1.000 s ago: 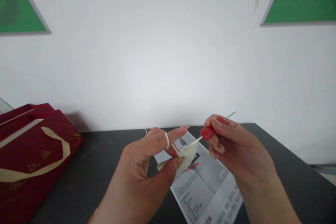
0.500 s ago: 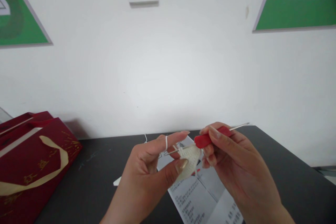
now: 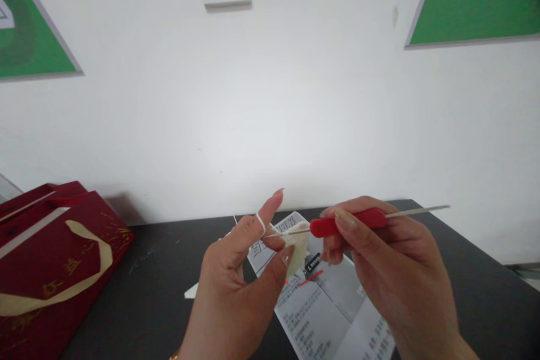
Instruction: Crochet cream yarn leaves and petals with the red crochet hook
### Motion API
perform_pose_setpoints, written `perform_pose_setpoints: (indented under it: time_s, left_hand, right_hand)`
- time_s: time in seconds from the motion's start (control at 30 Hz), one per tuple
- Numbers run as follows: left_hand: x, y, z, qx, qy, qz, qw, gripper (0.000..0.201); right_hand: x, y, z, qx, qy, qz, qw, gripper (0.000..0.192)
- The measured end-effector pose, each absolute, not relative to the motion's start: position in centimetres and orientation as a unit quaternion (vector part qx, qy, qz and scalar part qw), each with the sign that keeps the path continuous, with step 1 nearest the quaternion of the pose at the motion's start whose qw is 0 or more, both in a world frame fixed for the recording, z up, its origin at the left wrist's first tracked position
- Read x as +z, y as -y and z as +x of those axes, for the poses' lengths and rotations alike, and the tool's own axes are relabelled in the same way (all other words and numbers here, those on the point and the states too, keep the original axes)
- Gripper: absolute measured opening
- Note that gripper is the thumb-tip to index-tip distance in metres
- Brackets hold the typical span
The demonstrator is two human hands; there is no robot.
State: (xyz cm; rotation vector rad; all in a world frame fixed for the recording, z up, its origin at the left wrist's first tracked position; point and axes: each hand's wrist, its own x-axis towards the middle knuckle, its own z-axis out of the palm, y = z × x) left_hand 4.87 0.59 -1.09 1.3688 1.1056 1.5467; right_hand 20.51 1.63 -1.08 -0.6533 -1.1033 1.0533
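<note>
Pinching a small cream crochet piece (image 3: 297, 247) between thumb and middle finger, the left hand (image 3: 236, 281) is sitting at lower centre of the frame, its index finger raised with the white yarn (image 3: 260, 224) looped once around it. Fingers of the right hand (image 3: 379, 259), just right of centre, are closing together on the red grip of the crochet hook (image 3: 350, 220); the thin metal shaft is pointing left into the top edge of the piece, and the bare back end is sticking out toward the right. The piece is hanging in the air above a printed leaflet (image 3: 324, 309) lying on the dark table (image 3: 126, 292). It is looking soft, floppy and very light, so a gentle pinch close to the working edge is probably keeping it steady; squeezing harder would likely just distort the stitches. The hook is looking stiff and slim, best held on the red grip, since the bare metal is likely slippery. A red gift bag (image 3: 54, 259) is resting at lower left.
</note>
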Motion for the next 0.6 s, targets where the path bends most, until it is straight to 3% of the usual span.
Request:
perform_pose_setpoints:
  time_s: [0.2,0.3,0.37,0.5,0.6]
  left_hand:
    - [-1.3,-1.0,4.6,0.597,-0.421,0.527,0.434,0.015]
    - [-1.4,-1.3,4.5,0.576,-0.425,0.516,0.470,0.014]
    - [-1.4,-1.4,4.6,0.582,-0.406,0.480,0.516,0.015]
    - [-1.1,-1.3,4.6,0.612,-0.328,0.356,0.625,0.061]
    - [-0.8,-1.2,4.1,0.601,-0.305,0.336,0.658,0.061]
  right_hand:
    - [-0.9,-1.0,20.1,0.380,0.530,-0.308,0.692,0.008]
    - [-1.0,-0.1,19.9,0.263,0.585,-0.339,0.688,0.010]
    - [-1.4,0.4,19.9,0.162,0.659,-0.333,0.654,0.025]
    - [-3.0,-0.1,20.1,-0.033,0.800,-0.226,0.556,0.054]
    - [-3.9,-1.4,20.3,-0.050,0.818,-0.150,0.554,0.062]
